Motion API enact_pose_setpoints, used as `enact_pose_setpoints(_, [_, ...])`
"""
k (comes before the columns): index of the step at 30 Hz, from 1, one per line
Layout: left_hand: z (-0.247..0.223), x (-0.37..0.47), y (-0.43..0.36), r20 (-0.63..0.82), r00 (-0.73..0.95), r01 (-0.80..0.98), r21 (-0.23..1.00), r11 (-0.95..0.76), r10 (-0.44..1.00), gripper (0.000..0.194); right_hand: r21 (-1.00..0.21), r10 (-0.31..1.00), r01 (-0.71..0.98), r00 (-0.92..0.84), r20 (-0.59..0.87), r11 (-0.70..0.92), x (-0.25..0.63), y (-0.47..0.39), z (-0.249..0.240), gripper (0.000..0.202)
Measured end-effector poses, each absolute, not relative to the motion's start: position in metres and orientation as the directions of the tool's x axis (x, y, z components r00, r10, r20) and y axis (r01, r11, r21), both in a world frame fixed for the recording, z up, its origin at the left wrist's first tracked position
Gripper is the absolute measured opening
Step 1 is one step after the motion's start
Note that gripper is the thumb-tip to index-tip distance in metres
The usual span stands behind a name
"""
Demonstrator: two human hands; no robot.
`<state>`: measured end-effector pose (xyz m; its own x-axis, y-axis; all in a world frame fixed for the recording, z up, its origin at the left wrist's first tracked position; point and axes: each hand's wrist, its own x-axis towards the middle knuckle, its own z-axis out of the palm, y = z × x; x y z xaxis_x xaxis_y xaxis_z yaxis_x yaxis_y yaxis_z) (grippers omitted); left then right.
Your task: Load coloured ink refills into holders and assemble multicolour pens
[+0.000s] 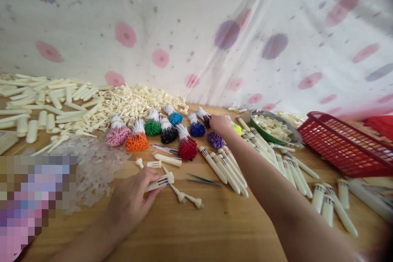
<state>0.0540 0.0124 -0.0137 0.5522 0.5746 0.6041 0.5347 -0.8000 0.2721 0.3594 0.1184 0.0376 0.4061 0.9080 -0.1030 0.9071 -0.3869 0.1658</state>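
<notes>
Near the middle of the table, my left hand (135, 194) is closed around a cream pen barrel (159, 182) with coloured pieces in its slots. My right hand (219, 125) reaches to the far bundles, its fingers at the dark brown bundle (203, 116); what they pinch is too small to make out. Purple (215, 140), blue (196, 126) and red (188, 145) bundles lie close by. Tweezers (203, 179) rest between my hands. Several multicolour pens (221, 170) lie beside my right forearm. Small cream parts (181, 196) lie just right of my left hand.
Cream tubes and parts (135, 100) are heaped at the back left, with clear plastic pieces (92, 168) in front. A metal bowl (297, 137) of cream parts and a red basket (346, 145) stand at the right. A spotted sheet (184, 20) hangs behind.
</notes>
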Motion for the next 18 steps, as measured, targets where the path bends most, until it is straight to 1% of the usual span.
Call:
enact_pose_setpoints(6, [-0.017,0.053,0.015,0.619,0.494,0.471,0.400,-0.786,0.611,0.015,0.133,0.904,0.907,0.414,-0.105,-0.400,0.374,0.101,0.054,0.028])
enact_pose_setpoints(10, [-0.015,0.052,0.014,0.615,0.484,0.499,0.391,-0.773,0.623,0.012,0.074,0.922,0.923,0.382,-0.060,-0.377,0.376,0.079,0.075,0.019])
enact_pose_setpoints(13, [-0.010,0.051,0.012,0.634,0.476,0.501,0.374,-0.780,0.609,0.012,-0.007,0.948,0.948,0.318,0.015,-0.318,0.365,0.042,0.089,0.023])
enact_pose_setpoints(14, [-0.009,0.051,0.012,0.641,0.481,0.486,0.373,-0.790,0.598,0.011,-0.043,0.962,0.962,0.271,0.026,-0.270,0.359,0.025,0.091,0.025])
enact_pose_setpoints(15, [-0.007,0.050,0.012,0.647,0.489,0.467,0.373,-0.802,0.586,0.010,-0.101,0.981,0.977,0.190,0.029,-0.186,0.352,0.009,0.091,0.026])
enact_pose_setpoints(16, [-0.006,0.050,0.012,0.650,0.498,0.448,0.374,-0.812,0.574,0.010,-0.243,0.999,0.970,0.011,0.034,-0.002,0.345,-0.008,0.089,0.027])
enact_pose_setpoints(17, [-0.005,0.050,0.012,0.653,0.506,0.432,0.374,-0.821,0.564,0.010,-0.360,0.984,0.916,-0.172,0.044,0.177,0.339,-0.023,0.086,0.025])
enact_pose_setpoints(18, [-0.004,0.050,0.012,0.652,0.513,0.421,0.376,-0.826,0.558,0.010,-0.421,0.946,0.852,-0.321,0.048,0.311,0.333,-0.037,0.082,0.025])
